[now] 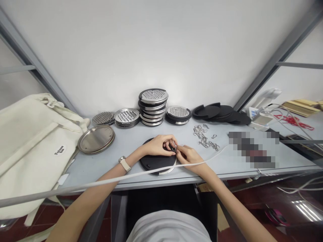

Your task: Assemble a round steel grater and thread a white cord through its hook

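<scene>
Just above a round black disc [156,163] at the table's front edge, my two hands meet fingertip to fingertip. My left hand [161,145], with a watch on its wrist, pinches a small dark and shiny piece [174,149] that looks like a metal clip. From the right, my right hand [189,155] closes thumb and finger on the same piece. Fingers cover most of it. A silver rim shows under the disc's right side. Loose wire-like metal clips [202,134] lie in a heap beyond my right hand.
Behind stand a tall stack of round graters [153,109], lower grater stacks [127,117] and black discs [219,112]. Round metal plates [97,139] and a cream bag [32,141] are at left. A white cable [101,182] crosses in front of my forearms. Metal posts [272,64] flank the table.
</scene>
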The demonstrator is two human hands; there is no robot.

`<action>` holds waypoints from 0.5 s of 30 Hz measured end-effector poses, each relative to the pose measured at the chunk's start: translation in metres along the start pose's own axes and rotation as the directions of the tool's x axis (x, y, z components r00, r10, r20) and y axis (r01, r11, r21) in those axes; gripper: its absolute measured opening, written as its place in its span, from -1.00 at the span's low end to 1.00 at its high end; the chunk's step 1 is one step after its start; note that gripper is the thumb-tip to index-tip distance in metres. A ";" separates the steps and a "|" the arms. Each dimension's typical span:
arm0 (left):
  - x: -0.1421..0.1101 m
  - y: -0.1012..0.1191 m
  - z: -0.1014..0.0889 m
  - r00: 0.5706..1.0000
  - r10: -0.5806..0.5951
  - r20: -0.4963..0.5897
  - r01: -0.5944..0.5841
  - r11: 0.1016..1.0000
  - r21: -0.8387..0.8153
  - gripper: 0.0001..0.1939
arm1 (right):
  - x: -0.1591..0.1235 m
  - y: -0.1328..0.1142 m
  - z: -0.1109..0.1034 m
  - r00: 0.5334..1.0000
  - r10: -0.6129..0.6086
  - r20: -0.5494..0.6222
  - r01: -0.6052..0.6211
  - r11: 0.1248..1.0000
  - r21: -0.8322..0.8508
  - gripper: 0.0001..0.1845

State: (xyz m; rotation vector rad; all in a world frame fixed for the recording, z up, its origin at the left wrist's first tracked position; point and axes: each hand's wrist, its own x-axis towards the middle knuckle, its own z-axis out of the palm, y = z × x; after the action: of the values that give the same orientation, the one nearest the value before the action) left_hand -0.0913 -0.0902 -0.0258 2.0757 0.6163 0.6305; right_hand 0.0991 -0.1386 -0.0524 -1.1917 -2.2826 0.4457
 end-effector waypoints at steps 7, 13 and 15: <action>0.000 0.000 0.000 1.000 -0.029 0.009 0.030 1.000 -0.011 -0.64 | 0.000 0.001 0.001 1.000 0.003 0.002 -0.002 0.999 -0.036 -0.75; 0.000 0.001 -0.001 0.999 -0.038 0.025 0.037 0.999 0.004 -0.65 | 0.001 0.003 0.005 0.998 -0.042 -0.052 0.037 0.994 -0.103 -0.72; 0.000 0.001 -0.001 0.999 -0.040 0.023 0.040 0.999 0.008 -0.65 | 0.001 0.003 0.005 0.998 -0.043 -0.056 0.037 0.994 -0.107 -0.72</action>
State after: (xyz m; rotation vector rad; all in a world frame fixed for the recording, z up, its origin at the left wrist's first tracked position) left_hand -0.0914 -0.0902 -0.0241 2.0699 0.6463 0.5816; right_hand 0.0982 -0.1365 -0.0576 -1.1918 -2.3005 0.2747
